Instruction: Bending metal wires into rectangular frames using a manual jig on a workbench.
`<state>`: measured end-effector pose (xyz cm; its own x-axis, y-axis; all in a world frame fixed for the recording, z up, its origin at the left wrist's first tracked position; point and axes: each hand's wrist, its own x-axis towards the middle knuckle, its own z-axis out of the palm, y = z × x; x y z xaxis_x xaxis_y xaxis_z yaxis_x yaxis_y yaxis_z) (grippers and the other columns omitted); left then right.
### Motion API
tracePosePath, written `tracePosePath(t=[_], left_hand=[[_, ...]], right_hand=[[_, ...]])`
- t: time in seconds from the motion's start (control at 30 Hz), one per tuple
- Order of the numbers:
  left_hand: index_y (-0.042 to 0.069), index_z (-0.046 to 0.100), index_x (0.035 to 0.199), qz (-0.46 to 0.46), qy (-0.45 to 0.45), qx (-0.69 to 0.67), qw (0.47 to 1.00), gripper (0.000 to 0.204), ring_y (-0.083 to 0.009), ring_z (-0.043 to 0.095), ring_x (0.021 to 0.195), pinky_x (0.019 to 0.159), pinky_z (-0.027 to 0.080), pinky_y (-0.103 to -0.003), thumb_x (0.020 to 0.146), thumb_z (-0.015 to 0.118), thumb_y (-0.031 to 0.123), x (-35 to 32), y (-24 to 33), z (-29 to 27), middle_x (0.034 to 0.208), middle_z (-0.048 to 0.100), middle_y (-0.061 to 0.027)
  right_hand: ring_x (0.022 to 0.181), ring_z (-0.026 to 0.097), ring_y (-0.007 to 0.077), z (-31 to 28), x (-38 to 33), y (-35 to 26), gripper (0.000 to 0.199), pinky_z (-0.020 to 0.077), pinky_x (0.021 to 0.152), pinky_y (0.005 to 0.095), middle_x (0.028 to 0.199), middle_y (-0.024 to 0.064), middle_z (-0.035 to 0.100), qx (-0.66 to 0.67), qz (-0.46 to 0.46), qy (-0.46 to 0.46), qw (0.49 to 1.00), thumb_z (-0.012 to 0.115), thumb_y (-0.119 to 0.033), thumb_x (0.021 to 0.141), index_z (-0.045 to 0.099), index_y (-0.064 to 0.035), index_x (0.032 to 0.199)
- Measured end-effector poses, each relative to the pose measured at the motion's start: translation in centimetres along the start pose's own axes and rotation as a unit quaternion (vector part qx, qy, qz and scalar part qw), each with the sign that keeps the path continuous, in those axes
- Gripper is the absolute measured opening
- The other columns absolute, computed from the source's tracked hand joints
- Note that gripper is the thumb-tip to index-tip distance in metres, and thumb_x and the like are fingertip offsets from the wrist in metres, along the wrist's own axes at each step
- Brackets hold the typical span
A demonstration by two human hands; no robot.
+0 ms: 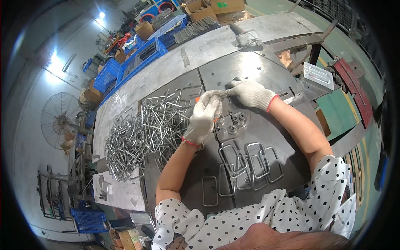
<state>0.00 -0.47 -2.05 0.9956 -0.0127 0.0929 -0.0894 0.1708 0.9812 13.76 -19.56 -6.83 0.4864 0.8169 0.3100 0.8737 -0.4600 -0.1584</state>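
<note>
Both my hands wear white knitted gloves with red cuffs and meet above a dark steel work plate [266, 137]. My left hand [205, 114] is closed, its fingers bent towards the right. My right hand [251, 93] is closed too, its dark-tipped fingers meeting the left glove's fingertips. What either hand grips is hidden. Just below them sits a small bolted metal fixture [233, 125], with an orange bit showing beside the left hand. Nearer to me lie several rectangular bent-wire loops [209, 191], some overlapping. A large tangled heap of bent metal rods [143, 129] lies left of my left hand.
Blue plastic crates [143, 58] and cardboard boxes [227, 6] line the table's far side. A wrapped tool with a handle [248, 38] lies on the far sheet. A metal box [318, 76] stands at the right edge. A large fan [61, 120] is at the left.
</note>
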Motion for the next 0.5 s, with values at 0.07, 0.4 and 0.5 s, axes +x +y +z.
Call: tracePosePath(t=[0.07,0.4,0.5], left_hand=[[0.0,0.061,0.125,-0.003,-0.008,0.016,1.0,0.022,-0.005,0.05,0.076,0.067,0.042,-0.021,0.108,0.051,0.01,0.0,-0.1,0.0,0.093,0.06,-0.0005],[0.0,0.061,0.124,-0.011,0.017,0.044,0.999,0.021,-0.0053,0.052,0.079,0.07,0.044,-0.022,0.108,0.052,0.01,-0.1,0.3,0.6,0.095,0.06,-0.0009],[0.0,0.061,0.124,-0.01,0.005,0.033,0.999,0.021,-0.0054,0.052,0.08,0.07,0.044,-0.022,0.108,0.053,0.01,-0.2,0.5,0.5,0.094,0.06,-0.0008]], right_hand=[[0.119,0.059,0.0315,0.1,0.0,0.1,0.041,0.0489,0.096,0.0459,0.126,0.0087,0.064,0.009,0.0,0.007,1.0,0.061,-0.019,0.091,0.071,-0.026,0.131],[0.118,0.06,0.0317,0.1,0.1,0.1,0.04,0.0498,0.095,0.046,0.125,0.0085,0.063,-0.011,0.004,0.002,1.0,0.062,-0.021,0.09,0.071,-0.0261,0.129],[0.119,0.06,0.0316,-0.4,0.0,-0.2,0.04,0.0498,0.095,0.0459,0.126,0.0078,0.063,0.001,0.006,0.001,1.0,0.061,-0.02,0.091,0.071,-0.0261,0.129]])
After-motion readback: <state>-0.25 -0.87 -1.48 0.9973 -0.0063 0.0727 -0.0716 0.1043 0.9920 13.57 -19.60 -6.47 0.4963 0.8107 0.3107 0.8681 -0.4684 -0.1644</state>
